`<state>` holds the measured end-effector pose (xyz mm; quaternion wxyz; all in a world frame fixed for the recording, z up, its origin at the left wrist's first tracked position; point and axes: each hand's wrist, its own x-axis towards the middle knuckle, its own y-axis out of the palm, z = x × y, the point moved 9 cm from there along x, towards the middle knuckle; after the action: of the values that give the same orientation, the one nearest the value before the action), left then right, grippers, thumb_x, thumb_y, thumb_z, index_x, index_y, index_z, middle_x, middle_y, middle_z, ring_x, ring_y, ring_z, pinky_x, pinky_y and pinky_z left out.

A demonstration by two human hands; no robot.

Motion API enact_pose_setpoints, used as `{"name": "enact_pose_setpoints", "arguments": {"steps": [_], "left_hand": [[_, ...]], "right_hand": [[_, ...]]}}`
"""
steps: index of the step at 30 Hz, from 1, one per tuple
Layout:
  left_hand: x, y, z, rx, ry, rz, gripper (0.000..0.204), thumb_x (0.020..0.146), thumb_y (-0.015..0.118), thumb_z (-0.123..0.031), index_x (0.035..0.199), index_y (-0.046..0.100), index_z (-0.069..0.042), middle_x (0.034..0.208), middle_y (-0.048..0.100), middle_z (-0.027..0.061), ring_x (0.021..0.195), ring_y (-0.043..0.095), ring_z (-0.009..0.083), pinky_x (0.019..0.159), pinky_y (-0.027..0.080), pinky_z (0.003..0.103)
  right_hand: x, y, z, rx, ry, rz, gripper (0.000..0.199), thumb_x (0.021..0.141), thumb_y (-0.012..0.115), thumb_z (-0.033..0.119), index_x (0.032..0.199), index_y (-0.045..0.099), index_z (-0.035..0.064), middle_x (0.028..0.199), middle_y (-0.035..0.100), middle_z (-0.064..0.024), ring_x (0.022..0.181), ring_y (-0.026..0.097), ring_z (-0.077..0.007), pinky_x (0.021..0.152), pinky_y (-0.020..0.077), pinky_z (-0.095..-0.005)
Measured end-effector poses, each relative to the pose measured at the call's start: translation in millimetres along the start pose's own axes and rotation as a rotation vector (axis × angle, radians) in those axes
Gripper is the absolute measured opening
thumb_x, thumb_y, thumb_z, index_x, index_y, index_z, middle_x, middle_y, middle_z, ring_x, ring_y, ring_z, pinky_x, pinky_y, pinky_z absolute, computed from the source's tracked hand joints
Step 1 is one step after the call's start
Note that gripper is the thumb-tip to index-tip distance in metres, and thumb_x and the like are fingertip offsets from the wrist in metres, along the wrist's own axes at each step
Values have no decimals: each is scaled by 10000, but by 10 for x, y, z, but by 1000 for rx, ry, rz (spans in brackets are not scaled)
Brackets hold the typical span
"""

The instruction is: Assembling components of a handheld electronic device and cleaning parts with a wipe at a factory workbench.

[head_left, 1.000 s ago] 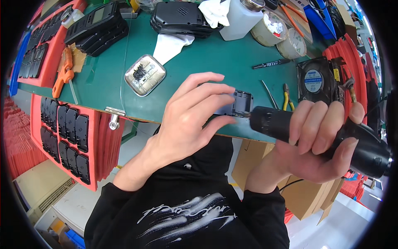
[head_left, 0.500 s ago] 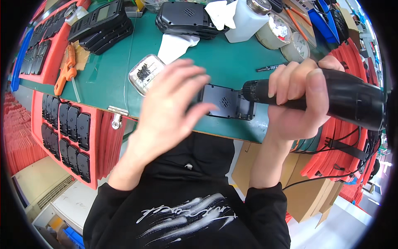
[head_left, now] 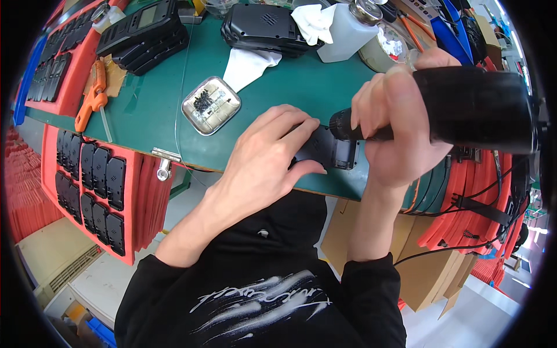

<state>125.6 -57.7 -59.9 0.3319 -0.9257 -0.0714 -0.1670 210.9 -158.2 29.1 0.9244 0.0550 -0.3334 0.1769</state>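
Observation:
On the green tabletop [head_left: 156,110] by its near edge lies a black device housing [head_left: 325,148] with an open compartment at its right end. My left hand [head_left: 264,151] is closed over its left part, thumb on the near side, fingers on the far side. In my right hand [head_left: 397,124] is a black electric screwdriver [head_left: 481,107], held nearly level. Its front end is over the housing's compartment end; the tip is hidden, so contact cannot be told. A shallow dish [head_left: 229,110] with small dark pieces like screws sits beyond my left hand.
Behind are stacked black housings [head_left: 261,23], white tissue [head_left: 249,66] and a pump bottle [head_left: 348,40]. At left lie stacked handheld devices [head_left: 148,43] and an orange glue gun [head_left: 96,101]. A red foam tray [head_left: 133,174] holds black housings. Cables [head_left: 493,194] hang at right.
My left hand has come right and down from beside the dish onto the housing, leaving the dish in full view. My right hand has shifted left slightly with the screwdriver.

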Motion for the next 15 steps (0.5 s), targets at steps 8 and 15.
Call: {"name": "enact_pose_setpoints", "arguments": {"steps": [8, 15], "left_hand": [[6, -19, -61, 43, 56, -7, 519, 674, 831, -143, 1112, 640, 60, 1092, 634, 147, 1047, 596, 321, 890, 506, 396], [-15, -9, -30, 35, 30, -5, 558, 649, 854, -151, 1130, 649, 41, 1122, 646, 146, 1096, 597, 335, 918, 501, 413]], "right_hand": [[-12, -18, 44, -102, -81, -87, 125, 910, 557, -16, 935, 440, 22, 544, 438, -43, 387, 376, -105, 410, 372, -268], [-19, 8, 95, -1, -28, -132, 142, 894, 583, -24, 970, 464, -9, 539, 437, -42, 383, 384, -107, 411, 377, -268]]}}
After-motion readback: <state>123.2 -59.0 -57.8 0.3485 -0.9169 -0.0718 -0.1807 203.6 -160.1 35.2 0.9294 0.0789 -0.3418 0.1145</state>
